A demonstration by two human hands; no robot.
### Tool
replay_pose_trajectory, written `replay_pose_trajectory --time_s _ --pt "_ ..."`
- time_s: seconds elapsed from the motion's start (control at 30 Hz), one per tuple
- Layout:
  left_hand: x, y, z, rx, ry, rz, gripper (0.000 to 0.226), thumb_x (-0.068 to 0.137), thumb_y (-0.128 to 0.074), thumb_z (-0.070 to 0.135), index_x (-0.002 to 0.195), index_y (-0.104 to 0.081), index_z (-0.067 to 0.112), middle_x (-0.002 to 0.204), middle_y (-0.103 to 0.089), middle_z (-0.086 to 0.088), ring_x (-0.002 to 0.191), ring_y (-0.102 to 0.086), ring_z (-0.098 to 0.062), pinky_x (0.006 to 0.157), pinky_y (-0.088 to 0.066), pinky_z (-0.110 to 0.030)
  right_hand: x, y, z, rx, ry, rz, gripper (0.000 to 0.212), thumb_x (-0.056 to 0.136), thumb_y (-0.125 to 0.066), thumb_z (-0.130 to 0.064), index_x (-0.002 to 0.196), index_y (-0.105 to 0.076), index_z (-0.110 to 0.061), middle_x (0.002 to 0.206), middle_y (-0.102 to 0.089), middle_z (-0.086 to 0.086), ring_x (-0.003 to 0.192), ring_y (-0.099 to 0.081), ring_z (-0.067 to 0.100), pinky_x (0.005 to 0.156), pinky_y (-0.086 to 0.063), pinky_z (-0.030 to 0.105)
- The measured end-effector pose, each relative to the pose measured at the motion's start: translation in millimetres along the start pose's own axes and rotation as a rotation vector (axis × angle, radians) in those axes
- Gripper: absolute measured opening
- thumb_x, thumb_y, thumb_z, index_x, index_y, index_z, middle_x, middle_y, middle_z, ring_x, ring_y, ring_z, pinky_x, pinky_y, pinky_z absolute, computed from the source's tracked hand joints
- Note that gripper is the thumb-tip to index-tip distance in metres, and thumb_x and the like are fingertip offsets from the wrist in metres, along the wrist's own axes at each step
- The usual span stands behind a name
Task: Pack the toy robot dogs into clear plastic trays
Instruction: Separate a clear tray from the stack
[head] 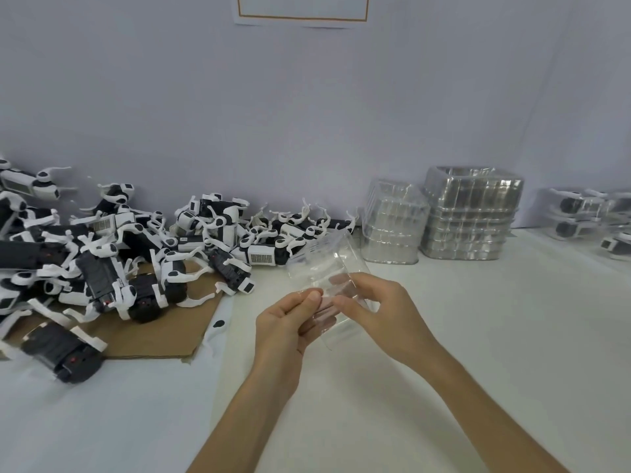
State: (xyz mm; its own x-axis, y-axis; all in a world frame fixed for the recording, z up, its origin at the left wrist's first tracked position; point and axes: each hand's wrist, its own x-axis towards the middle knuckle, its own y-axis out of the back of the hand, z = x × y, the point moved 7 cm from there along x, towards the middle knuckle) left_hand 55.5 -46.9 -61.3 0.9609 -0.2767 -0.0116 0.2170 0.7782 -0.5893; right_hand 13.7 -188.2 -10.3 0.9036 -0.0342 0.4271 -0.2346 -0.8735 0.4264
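A clear plastic tray is pinched by left hand and right hand.
The toy robot dogs are heaped leftward.

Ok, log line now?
left hand, right hand: pinching clear plastic tray | tray: empty | black-and-white toy robot dogs: piled left

Even soft light, faint shadows; wide-angle edge warp, slight blur overall.

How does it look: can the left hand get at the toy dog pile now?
Probably yes, once freed: the left hand pinches the clear tray with the right hand, but nothing lies between it and the toy dog pile.
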Motion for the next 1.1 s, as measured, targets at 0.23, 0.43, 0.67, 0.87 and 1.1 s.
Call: replay_pose_trajectory --time_s 0.23,0.43,0.67,0.87,1.1 --pt "0 1 1 0.041 -0.004 0.044 0.036 0.068 -0.076 0.015 0.098 -0.072 -0.004 0.090 -0.076 -0.019 0.075 -0.076 -0.021 0.063 -0.059 -0.025 1 2 1 0.053 0.022 0.047 0.012 0.086 -0.078 -0.019 0.094 -0.074 -0.029 0.091 -0.076 -0.013 0.091 -0.072 0.007 0.087 -0.053 0.022" --pt "1 -7 7 0.086 -0.084 -0.059 0.014 0.074 -0.075 0.021 0.083 -0.079 0.011 0.096 -0.076 -0.019 0.082 -0.076 -0.022 0.068 -0.059 -0.024 3 7 4 0.111 -0.003 0.066 0.012 0.088 -0.076 -0.013 0.098 -0.075 -0.020 0.093 -0.077 -0.006 0.092 -0.073 0.014 0.088 -0.054 0.029" --pt "-8 -28 -8 0.462 -0.082 -0.340 0.019 0.100 -0.058 0.011 0.114 -0.071 0.008 0.110 -0.076 -0.008 0.111 -0.070 -0.020 0.097 -0.053 -0.026 3 23 7 0.226 -0.040 0.165 0.016 0.098 -0.063 -0.017 0.113 -0.067 -0.013 0.101 -0.077 -0.001 0.091 -0.073 0.015 0.092 -0.054 0.033" --pt "-7 -22 0 0.473 -0.144 -0.208 0.014 0.097 -0.061 0.006 0.101 -0.074 0.010 0.097 -0.079 -0.005 0.098 -0.075 -0.015 0.089 -0.053 -0.020 2 18 10 0.256 -0.092 0.171 0.039 0.077 -0.080 -0.036 0.109 -0.063 -0.020 0.095 -0.077 -0.005 0.089 -0.072 0.008 0.078 -0.049 0.013" --pt "-6 -15 -3 0.378 -0.117 -0.100 0.015 0.091 -0.068 0.000 0.087 -0.078 0.011 0.088 -0.078 -0.015 0.087 -0.077 -0.024 0.078 -0.059 -0.023 3 17 14 0.217 -0.098 0.168 0.023 0.080 -0.085 -0.024 0.096 -0.068 -0.021 0.089 -0.077 -0.007 0.088 -0.073 0.007 0.076 -0.046 0.009"
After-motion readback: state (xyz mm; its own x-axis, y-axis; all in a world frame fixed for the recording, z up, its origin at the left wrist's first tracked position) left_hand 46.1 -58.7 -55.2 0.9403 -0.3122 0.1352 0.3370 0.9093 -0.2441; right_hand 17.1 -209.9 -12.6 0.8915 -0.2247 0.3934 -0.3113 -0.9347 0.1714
